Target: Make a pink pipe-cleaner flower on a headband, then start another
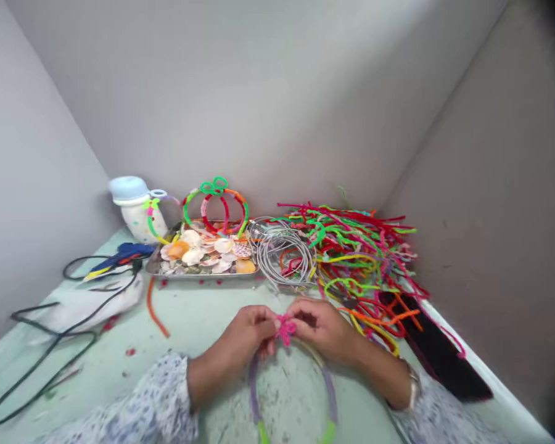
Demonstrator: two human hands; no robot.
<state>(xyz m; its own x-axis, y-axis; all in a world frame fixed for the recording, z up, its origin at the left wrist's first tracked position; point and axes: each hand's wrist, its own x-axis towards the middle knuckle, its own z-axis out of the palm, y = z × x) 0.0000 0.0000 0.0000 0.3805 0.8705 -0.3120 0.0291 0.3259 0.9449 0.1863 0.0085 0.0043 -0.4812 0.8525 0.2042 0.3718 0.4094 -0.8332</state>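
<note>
My left hand pinches the left side of a bright pink pipe-cleaner flower. From the other side my right hand grips the same flower between thumb and fingers. Below them hangs a hoop-shaped headband wrapped in purple, yellowish and light green pipe cleaner, with the flower at its top. The lower part of the headband runs out of the picture. Fingers hide how the flower joins it.
Behind my hands stand a metal tray of seashells, finished hoops, a coil of grey wire and a heap of pipe cleaners. Left are a white bottle, blue-handled pliers and a black cord. A black strip lies right.
</note>
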